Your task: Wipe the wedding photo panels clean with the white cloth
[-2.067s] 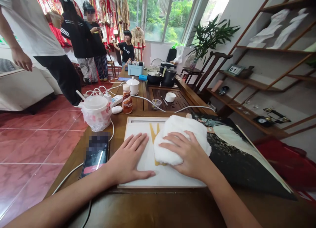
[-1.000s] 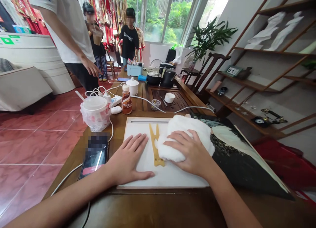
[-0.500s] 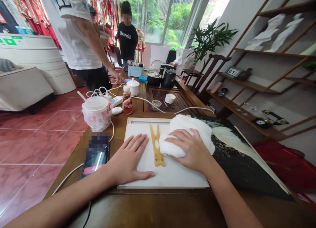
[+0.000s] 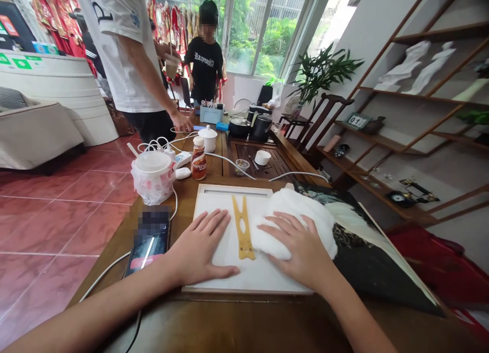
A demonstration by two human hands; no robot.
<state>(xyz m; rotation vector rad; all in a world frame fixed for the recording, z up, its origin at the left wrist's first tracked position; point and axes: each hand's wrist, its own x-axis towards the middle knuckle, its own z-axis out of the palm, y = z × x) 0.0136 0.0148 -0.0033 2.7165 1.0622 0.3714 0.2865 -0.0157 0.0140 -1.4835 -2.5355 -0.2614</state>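
My left hand (image 4: 202, 247) lies flat with its fingers spread on a white board (image 4: 217, 276) in a wooden frame, touching nothing else. A yellow forked piece, shaped like a flat clothes peg (image 4: 241, 228), lies on the board just right of that hand. My right hand (image 4: 298, 250) presses down on a bunched white towel (image 4: 294, 215), which rests on the board's right side and overlaps a dark framed picture (image 4: 376, 251). The towel's edge lies close to the yellow piece.
A phone (image 4: 148, 241) with a cable lies left of the board. Behind it stand a bagged plastic cup (image 4: 152, 177), a Nescafé bottle (image 4: 198, 159) and a power strip (image 4: 182, 159). Beyond are a tea tray and kettle. A standing person's hand (image 4: 180, 121) reaches the far table.
My right hand and the towel have slid right, off the yellow piece, which now shows whole. The standing person has moved right along the table, and my view has shifted slightly.
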